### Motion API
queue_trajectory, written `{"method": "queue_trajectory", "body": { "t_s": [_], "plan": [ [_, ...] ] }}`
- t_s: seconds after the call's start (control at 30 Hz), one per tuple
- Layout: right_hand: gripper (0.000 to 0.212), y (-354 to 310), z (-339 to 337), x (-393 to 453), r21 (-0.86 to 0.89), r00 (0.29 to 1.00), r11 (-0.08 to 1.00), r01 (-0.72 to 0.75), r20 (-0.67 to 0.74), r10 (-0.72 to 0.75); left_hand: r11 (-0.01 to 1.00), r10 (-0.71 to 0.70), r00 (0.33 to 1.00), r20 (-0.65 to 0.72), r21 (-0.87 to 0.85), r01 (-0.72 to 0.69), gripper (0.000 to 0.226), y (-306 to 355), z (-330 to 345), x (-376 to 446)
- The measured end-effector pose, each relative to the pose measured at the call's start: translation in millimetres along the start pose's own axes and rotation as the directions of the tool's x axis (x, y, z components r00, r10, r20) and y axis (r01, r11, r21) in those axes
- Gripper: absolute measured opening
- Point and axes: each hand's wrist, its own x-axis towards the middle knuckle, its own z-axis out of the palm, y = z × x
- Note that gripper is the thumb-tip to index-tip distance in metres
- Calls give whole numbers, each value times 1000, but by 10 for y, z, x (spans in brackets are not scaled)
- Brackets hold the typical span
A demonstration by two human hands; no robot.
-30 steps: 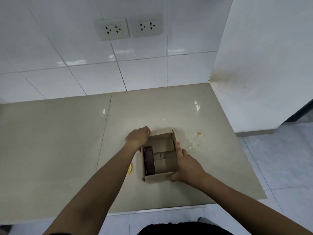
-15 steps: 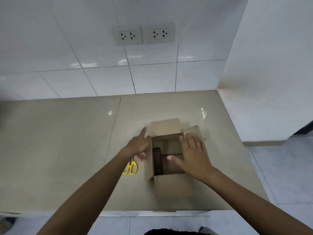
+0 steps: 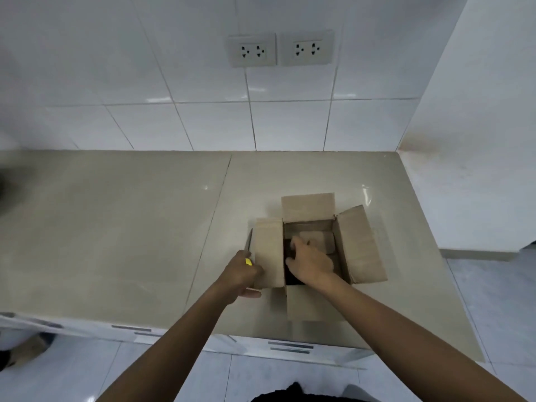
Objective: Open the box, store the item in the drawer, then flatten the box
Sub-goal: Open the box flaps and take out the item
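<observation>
On the counter (image 3: 145,227) sits the brown box (image 3: 359,245), all four flaps open, so the left hand (image 3: 242,275), pressing its side flap, should keep it steady while the right hand (image 3: 310,261), fingers curled inside, lifts the dark item (image 3: 290,275) straight up.

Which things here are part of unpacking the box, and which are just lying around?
Part of the job:
brown cardboard box, flaps open
dark item inside the box
right hand reaching in
left hand on the left flap

Lying about:
yellow-handled scissors
two white wall sockets
</observation>
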Motion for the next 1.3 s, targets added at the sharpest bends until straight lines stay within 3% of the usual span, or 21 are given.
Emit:
{"method": "queue_trajectory", "body": {
  "t_s": [0.07,0.17,0.3,0.37,0.47,0.73,0.87,1.0,1.1,1.2,1.3],
  "plan": [
    [46,55,15,-16,-54,1000,998,-18,-6,18,998,-2,1000,7,-70,3,22,-16,11,13],
    [59,67,-3,-3,-72,997,995,-66,-32,64,991,20,1000,-18,-134,-22,18,2,51,17],
    [51,85,-85,22,-88,996,994,-64,-70,57,984,61,994,-92,-160,-76,19,67,135,61],
    [43,86,-158,1,-125,982,992,-35,-191,10,986,80,987,-136,-137,-99,19,109,191,86],
    [38,100,-266,-55,-225,924,974,17,-369,-101,985,96,983,-155,-129,-116,18,163,254,137],
    [42,309,-199,-401,-345,768,932,108,-567,-299,973,153,971,-183,-146,-181,23,348,419,256],
    [44,511,-26,-624,-370,742,903,219,-538,-400,973,149,965,-215,-139,-182,27,402,468,303],
    [53,726,345,-770,-476,771,815,330,-363,-524,971,142,976,-168,-167,-170,9,334,544,268],
    [54,816,537,-865,-537,825,782,317,-251,-507,968,130,982,-135,-196,-155,39,248,640,143],
    [66,835,584,-902,-560,871,770,305,-164,-464,977,115,987,-110,-169,-133,43,165,701,16],
    [69,825,592,-912,-549,883,785,288,-166,-440,972,117,985,-131,-189,-140,50,56,750,-140]
  ]
}}
